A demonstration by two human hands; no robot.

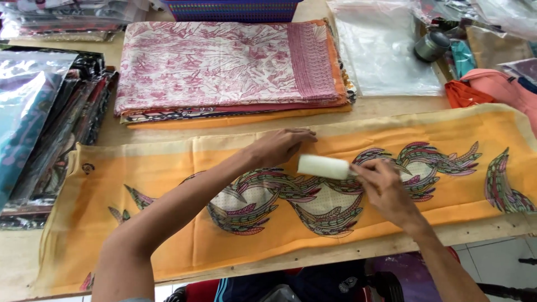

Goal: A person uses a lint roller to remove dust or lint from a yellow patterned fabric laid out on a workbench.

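White roller [323, 166] (right-held) on orange cloth [168, 168]

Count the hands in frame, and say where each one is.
2. The left hand lies flat on the orange patterned cloth. The right hand holds a white roller against the same cloth. None seem hidden.
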